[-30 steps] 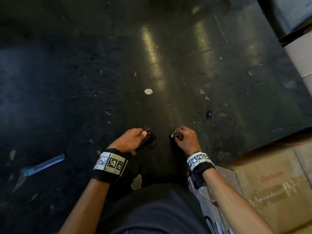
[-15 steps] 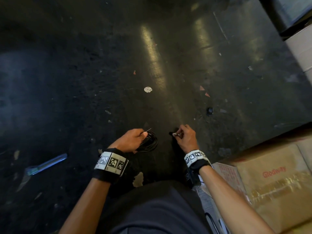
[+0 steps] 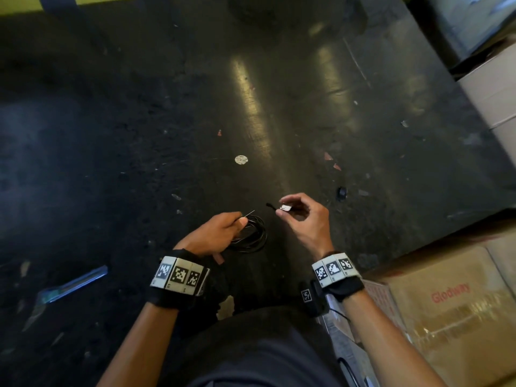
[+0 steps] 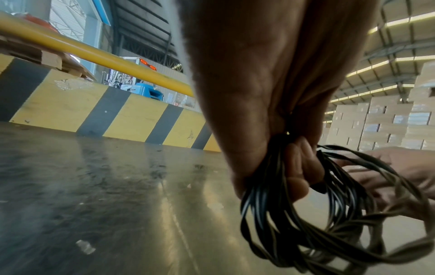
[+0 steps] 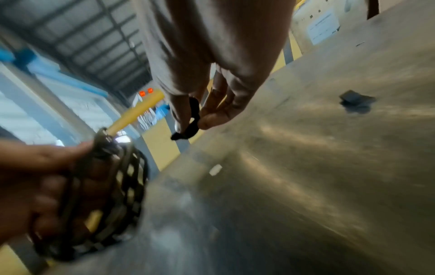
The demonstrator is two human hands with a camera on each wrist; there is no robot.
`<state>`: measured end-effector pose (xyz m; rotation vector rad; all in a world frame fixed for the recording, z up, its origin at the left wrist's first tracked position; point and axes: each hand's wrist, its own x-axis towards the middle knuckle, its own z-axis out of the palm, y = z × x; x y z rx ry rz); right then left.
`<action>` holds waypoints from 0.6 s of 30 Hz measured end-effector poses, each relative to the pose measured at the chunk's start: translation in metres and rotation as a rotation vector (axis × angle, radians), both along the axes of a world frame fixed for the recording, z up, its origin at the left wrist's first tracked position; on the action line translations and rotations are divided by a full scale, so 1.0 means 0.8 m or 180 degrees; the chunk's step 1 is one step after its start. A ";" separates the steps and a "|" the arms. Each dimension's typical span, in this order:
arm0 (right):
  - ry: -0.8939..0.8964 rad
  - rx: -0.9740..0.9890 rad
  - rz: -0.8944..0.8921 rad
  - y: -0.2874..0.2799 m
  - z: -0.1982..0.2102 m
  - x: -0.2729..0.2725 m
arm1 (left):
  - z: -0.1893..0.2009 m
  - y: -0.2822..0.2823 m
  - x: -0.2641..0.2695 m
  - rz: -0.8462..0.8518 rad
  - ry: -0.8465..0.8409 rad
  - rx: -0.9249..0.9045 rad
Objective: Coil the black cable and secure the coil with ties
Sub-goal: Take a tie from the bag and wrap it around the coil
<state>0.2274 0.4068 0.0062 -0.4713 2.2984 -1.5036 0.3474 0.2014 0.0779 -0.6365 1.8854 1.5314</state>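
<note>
1. The left hand (image 3: pixel 220 233) is closed around one side of the black cable (image 3: pixel 251 233), already wound into a small coil, with the loops bunched between thumb and fingers (image 4: pixel 299 167). The coil hangs free over the dark floor (image 3: pixel 139 135), close in front of the person's body.

2. A thin pale end pokes out above the left thumb; I can't tell from here whether it is the cable's tip or a tie.

3. The right hand (image 3: pixel 304 219) is just beside the coil but not touching it. Thumb and forefinger pinch a short black tie (image 5: pixel 188 128), which seems to carry a small white tag.

4. The job now, I'd say, is getting that tie around the bunched loops. It should go close to the left hand's grip, where the strands are already squeezed together (further round they fan out).

5. The left hand should hold firm until the tie is cinched; loosen early and the loops will likely spring apart.

6. A cardboard box (image 3: pixel 446 317) sits by the person's right side, and a small black object (image 3: pixel 341 193) lies on the floor beyond the right hand.
</note>
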 end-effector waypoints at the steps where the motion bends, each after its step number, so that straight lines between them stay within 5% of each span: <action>1: -0.0097 -0.0166 0.0060 -0.005 0.018 -0.003 | 0.007 0.002 -0.002 -0.0013 0.0129 -0.0025; 8: -0.0781 -0.1029 0.0227 -0.026 0.094 -0.011 | 0.055 0.022 -0.008 -0.0126 0.0718 -0.0016; 18: -0.0847 -0.0943 0.0688 -0.013 0.130 -0.005 | 0.088 0.026 0.007 -0.0564 0.0800 -0.0204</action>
